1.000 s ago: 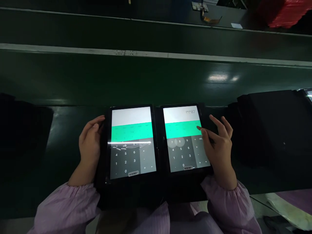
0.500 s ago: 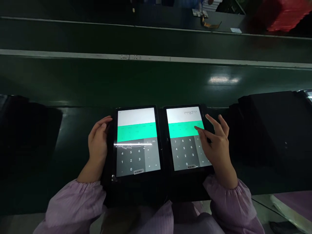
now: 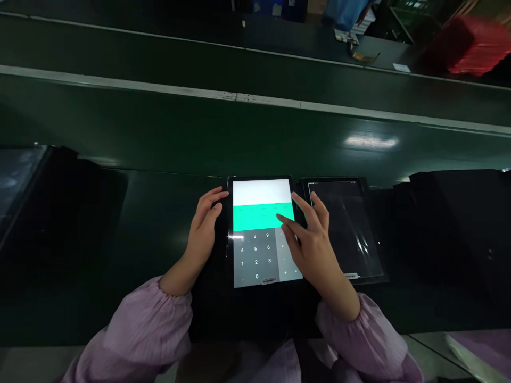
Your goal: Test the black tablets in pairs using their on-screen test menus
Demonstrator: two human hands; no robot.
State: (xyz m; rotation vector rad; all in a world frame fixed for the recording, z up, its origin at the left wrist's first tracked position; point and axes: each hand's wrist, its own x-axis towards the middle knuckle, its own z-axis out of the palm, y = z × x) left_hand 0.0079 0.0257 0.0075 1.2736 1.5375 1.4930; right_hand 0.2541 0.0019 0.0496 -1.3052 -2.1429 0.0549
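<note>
A tablet (image 3: 255,255) lies in front of me with a calculator on its lit screen: a white strip on top, a green band under it, grey keys below. At its left edge rests my left hand (image 3: 204,226), fingers loosely bent and apart, holding nothing. Over the right side of the screen is my right hand (image 3: 313,239), its index finger on or just above the green band and the other fingers spread. It hides part of the right-hand keys. A second tablet (image 3: 343,213) lies close on the right, its screen dark apart from a thin bar at the top.
Dark stacked things (image 3: 459,229) stand on the right, and a dark flat-screened device (image 3: 19,181) on the left. Beyond a pale strip (image 3: 267,100) runs a far shelf (image 3: 199,29) with a red stack (image 3: 475,45) and a flat ribbon cable (image 3: 365,57).
My right hand has moved left from the right tablet to the left one. The right tablet's screen went from the calculator to dark. The view has shifted, so both tablets appear further right.
</note>
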